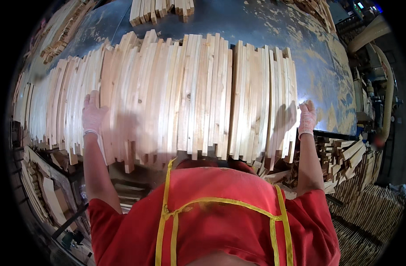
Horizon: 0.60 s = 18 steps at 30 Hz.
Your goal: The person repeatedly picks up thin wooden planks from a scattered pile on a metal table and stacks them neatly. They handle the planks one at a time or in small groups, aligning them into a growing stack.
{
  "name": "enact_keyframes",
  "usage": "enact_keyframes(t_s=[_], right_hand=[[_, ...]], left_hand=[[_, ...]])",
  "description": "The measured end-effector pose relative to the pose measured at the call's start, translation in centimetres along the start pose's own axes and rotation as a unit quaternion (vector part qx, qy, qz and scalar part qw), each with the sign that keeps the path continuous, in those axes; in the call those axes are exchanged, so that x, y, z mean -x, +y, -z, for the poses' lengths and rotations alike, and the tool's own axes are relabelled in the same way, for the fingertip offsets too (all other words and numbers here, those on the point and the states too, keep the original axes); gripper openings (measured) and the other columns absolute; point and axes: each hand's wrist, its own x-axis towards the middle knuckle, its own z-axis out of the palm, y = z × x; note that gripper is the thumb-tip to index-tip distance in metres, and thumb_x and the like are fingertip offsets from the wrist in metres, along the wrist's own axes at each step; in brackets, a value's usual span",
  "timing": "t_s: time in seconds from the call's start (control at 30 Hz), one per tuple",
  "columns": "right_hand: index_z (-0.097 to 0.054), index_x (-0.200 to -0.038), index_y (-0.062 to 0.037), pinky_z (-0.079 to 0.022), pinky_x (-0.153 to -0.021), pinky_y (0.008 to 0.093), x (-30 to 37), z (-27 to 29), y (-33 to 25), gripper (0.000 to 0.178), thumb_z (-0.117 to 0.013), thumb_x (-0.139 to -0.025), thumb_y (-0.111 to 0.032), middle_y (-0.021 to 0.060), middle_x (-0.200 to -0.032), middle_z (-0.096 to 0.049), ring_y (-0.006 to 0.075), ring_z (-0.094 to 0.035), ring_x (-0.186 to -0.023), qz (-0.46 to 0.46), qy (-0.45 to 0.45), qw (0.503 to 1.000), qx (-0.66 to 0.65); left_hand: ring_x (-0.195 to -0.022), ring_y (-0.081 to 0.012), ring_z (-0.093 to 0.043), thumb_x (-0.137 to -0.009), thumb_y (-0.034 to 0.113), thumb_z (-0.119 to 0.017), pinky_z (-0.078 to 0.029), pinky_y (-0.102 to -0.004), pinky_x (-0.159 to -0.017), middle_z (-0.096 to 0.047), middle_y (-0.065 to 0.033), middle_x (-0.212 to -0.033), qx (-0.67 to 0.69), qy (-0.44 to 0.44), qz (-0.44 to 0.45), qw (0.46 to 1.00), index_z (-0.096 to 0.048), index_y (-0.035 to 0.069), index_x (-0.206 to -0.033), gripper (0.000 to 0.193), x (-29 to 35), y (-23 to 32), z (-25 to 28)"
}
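A long row of pale wooden strips lies side by side on a dark metal table, their ends uneven. My left hand, in a pale knitted glove, rests on the strips left of the middle. Its fingers point away from me and the thumb is spread, next to a seam where the row steps. At the row's right end, my right hand, gloved alike, stands beside the outermost strip. Its fingers are slightly bent with nothing visible between them; whether it touches that strip I cannot tell.
More strips lie at the table's far side, with others at the far left. Sawdust patches cover the tabletop. Stacked wood pieces stand below the table's right edge. A pale flexible hose hangs at the right.
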Motion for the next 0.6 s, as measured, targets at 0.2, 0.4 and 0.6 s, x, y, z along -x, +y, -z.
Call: enact_keyframes(t_s=[0.2,0.4,0.6], right_hand=[[-0.036,-0.167,0.0,-0.041,-0.06,0.0272,-4.8,0.2,2.4,0.085,-0.076,-0.097,-0.027,-0.0016,-0.091,-0.061,0.0063,-0.047,-0.07,-0.096,-0.15,0.98,0.089],[-0.051,-0.153,-0.0045,-0.049,-0.109,0.0409,-5.5,-0.6,1.6,0.078,-0.08,-0.096,-0.049,0.0182,-0.137,-0.069,0.0289,-0.064,-0.124,0.006,-0.352,0.919,0.178],[-0.046,-0.158,-0.004,-0.05,-0.107,0.0387,-6.9,0.2,1.0,0.093,-0.083,-0.09,-0.056,0.0187,-0.133,-0.07,0.0276,-0.065,-0.12,0.003,-0.423,0.89,0.17]], left_hand=[[-0.147,-0.0407,-0.05,-0.094,0.039,-0.072,-0.045,-0.0495,-0.12,-0.054,-0.0231,-0.158,-0.075,0.269,-0.135,0.951,-0.051,0.001,-0.156,0.075,9.6,5.2,-5.0],[-0.114,-0.033,-0.064,-0.092,0.024,-0.084,-0.055,-0.0445,-0.1,-0.066,-0.0094,-0.125,0.405,0.133,0.109,0.898,-0.065,0.009,-0.143,0.056,35.1,22.6,-8.1],[-0.116,-0.0347,-0.065,-0.096,0.032,-0.077,-0.055,-0.0475,-0.098,-0.067,-0.0122,-0.122,0.73,-0.103,0.385,0.555,-0.068,0.012,-0.135,0.045,42.7,34.8,-10.9]])
